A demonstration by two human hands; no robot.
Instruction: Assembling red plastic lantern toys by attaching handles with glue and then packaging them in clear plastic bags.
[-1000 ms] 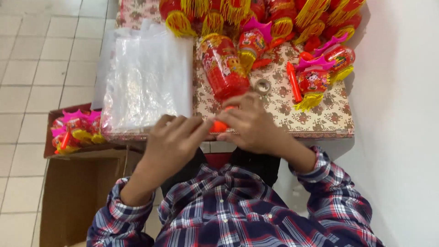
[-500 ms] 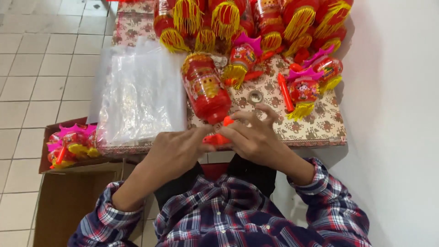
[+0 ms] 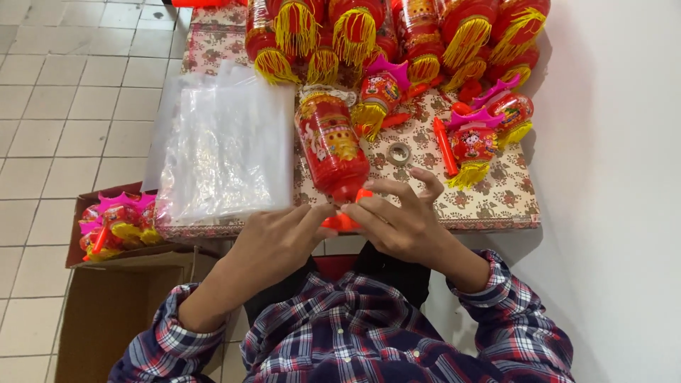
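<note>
A red lantern point(image 3: 330, 145) wrapped in a clear plastic bag lies lengthwise on the floral-patterned table point(image 3: 496, 202), its orange base end point(image 3: 343, 221) at the near edge. My left hand point(image 3: 273, 245) pinches that orange end with its fingertips. My right hand point(image 3: 401, 220) grips the same end from the right, fingers partly spread. Both hands meet at the lantern's lower tip.
A stack of clear plastic bags point(image 3: 227, 152) lies left of the lantern. Several red lanterns with yellow tassels point(image 3: 369, 32) crowd the far side. A tape roll point(image 3: 399, 153) and an orange stick point(image 3: 445, 145) sit to the right. A cardboard box point(image 3: 117, 227) of packed lanterns stands lower left.
The view has shifted so the table sits lower in the frame. My hands have stayed together on the lantern's orange end, and my right fingers have spread slightly.
</note>
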